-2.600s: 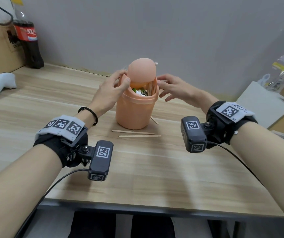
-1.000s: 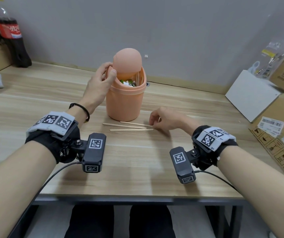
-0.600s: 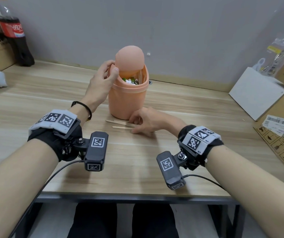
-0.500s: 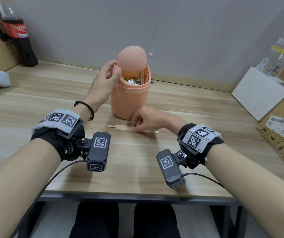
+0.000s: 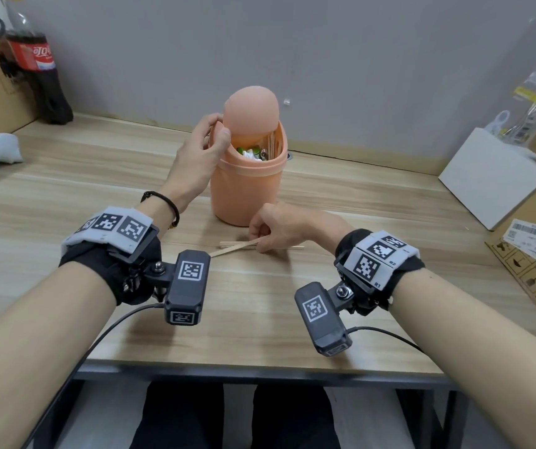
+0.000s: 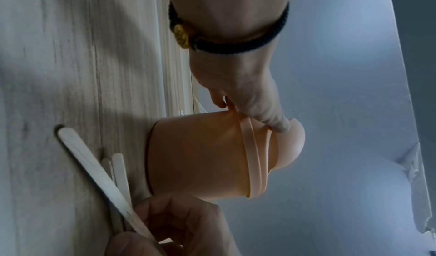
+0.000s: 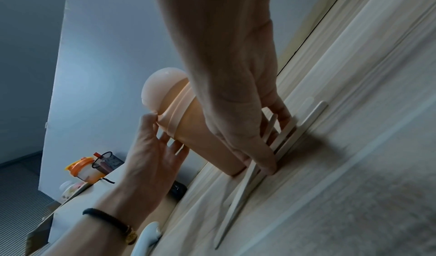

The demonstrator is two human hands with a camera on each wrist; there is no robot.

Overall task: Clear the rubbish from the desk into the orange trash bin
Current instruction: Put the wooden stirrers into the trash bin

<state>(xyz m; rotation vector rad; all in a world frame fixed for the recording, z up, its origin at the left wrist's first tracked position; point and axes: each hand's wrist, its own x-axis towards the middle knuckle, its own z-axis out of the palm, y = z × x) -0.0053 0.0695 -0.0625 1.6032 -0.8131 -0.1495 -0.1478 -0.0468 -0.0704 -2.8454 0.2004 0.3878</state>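
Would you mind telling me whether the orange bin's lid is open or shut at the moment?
Open. The domed lid is swung up at the back of the orange bin, held by the left hand, and rubbish shows inside.

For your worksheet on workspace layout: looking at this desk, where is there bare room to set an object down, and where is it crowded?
Free: the wide desk strip between the sticks and the near edge, and the stretch between the cola bottle and the orange bin. Crowded: just in front of the bin, where the right hand gathers wooden sticks, and the box-lined right side.
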